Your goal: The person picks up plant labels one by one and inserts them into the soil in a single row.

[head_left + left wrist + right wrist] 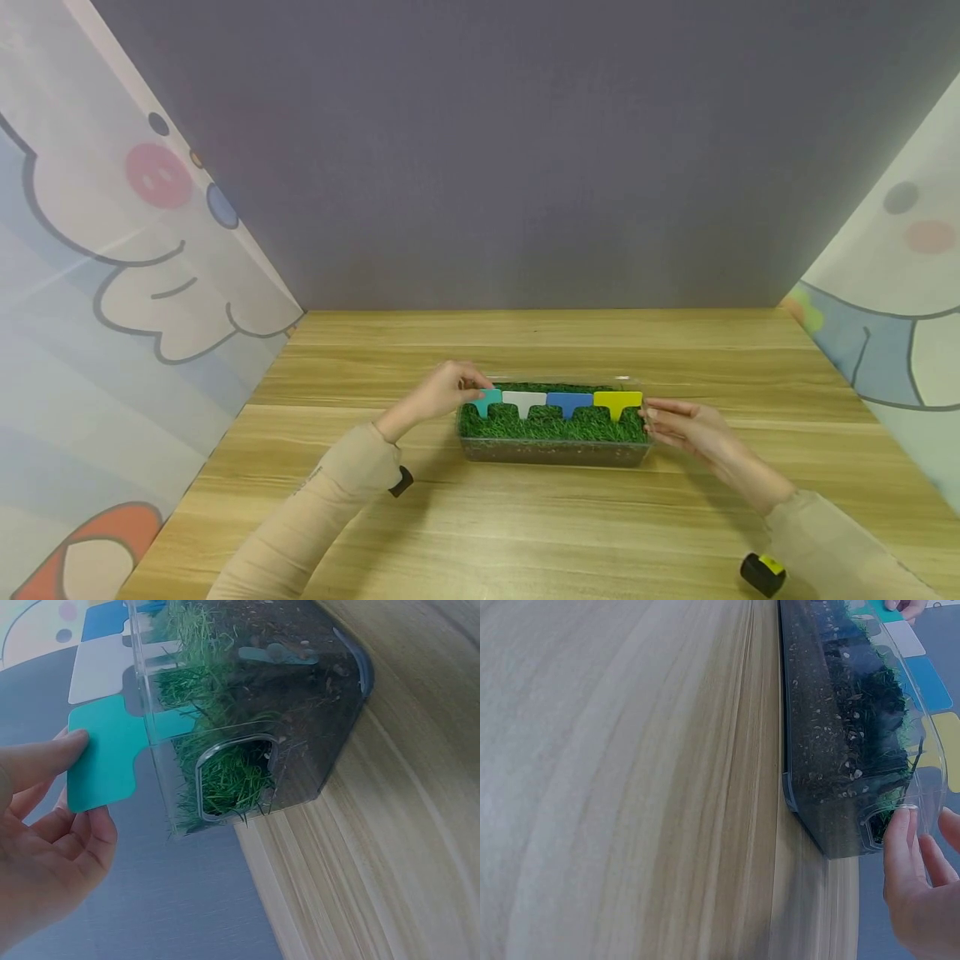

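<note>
A clear plastic box [555,454] of dark soil and green artificial-looking grass [517,427] stands on the wooden table. Along it runs a row of T-shaped plant labels: teal [491,399], white [523,403], blue [570,404] and yellow [618,403]. My left hand [452,389] pinches the teal label's wide top between thumb and fingers; its stem reaches down inside the wall, as the left wrist view shows. At the box's right end, my right hand [693,429] holds the wall by its handle cutout [877,829], fingertips at the opening and thumb near the rim.
The wooden table [525,533] runs back to a grey upright panel [525,167]. Cartoon-printed sheets [90,275] flank it on both sides. Dark wrist-worn pieces [402,482] show beside the sleeves.
</note>
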A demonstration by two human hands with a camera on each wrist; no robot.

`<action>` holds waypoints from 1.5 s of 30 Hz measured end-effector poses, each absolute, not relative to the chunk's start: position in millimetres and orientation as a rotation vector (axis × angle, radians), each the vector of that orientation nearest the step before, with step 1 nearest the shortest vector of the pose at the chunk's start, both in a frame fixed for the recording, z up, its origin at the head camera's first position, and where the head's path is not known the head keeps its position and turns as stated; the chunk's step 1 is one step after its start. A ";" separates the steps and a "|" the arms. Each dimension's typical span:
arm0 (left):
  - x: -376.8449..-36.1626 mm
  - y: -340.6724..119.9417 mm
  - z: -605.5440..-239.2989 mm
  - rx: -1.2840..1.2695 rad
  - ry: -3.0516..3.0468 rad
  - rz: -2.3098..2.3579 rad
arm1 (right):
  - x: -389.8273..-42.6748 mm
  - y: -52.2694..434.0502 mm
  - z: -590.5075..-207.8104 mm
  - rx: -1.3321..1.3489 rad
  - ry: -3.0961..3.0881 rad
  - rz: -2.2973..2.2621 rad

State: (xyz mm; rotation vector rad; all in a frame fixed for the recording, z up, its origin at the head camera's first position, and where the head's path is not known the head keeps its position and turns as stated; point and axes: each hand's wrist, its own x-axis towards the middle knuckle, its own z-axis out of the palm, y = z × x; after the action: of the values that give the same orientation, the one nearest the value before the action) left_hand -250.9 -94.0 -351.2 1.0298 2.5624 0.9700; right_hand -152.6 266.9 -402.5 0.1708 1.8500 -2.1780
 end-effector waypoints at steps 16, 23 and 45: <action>-251.0 -94.4 -355.2 1.046 2.580 0.962 | -153.2 265.4 -401.0 0.193 1.860 -2.165; -249.7 -93.1 -355.0 1.015 2.586 0.943 | -153.0 265.3 -400.9 0.184 1.836 -2.184; -243.2 -105.5 -354.1 1.017 2.673 1.024 | -159.4 270.3 -411.4 0.135 2.227 -1.888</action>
State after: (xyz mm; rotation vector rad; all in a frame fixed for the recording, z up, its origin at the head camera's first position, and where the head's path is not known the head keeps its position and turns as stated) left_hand -243.2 -105.5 -354.1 1.0172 2.6727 1.0241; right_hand -159.4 270.3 -411.4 0.1348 2.2274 -1.8876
